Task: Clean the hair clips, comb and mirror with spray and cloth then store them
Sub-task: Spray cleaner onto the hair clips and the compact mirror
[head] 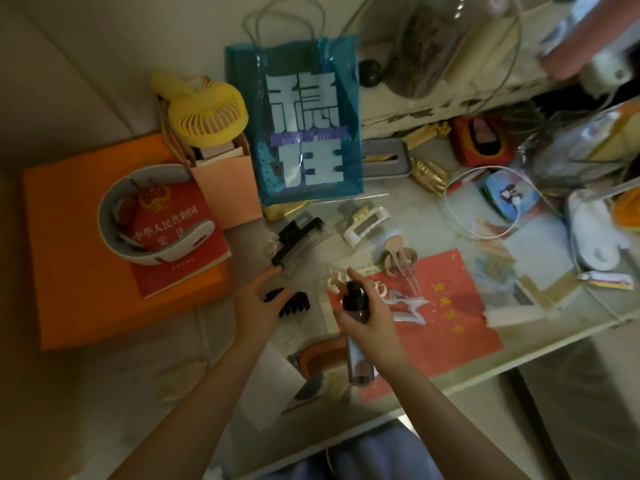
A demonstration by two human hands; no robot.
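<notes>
The right hand (369, 320) is close to us and wraps around a spray bottle (356, 327). One finger points up over the black pump top, so it looks ready to press. The bottle stands up tall, and its bottom end hangs over the near edge of the table (519, 344).

The left hand (258, 306) holds a small black hair clip (289, 303). The thumb and fingers curl around one side of it, and its teeth stick out to the right, toward the bottle.

Just past that hand lies a bigger black clip (299, 244), near the fingertips. Farther right lies a white clip (365, 221). A pale pink clip (400, 256) lies at the top edge of a red card (443, 317). A white comb (337, 284) seems to lie behind the bottle, but the bottle hides much of it. An orange, curved thing (320, 355) lies near the table edge; it may be the mirror, but I cannot tell. I see no cloth.

I think the step is spraying the small black clip. To do it well, turn the spray hole at the clip, keep the clip over the table, and press softly once so the papers do not get wet
</notes>
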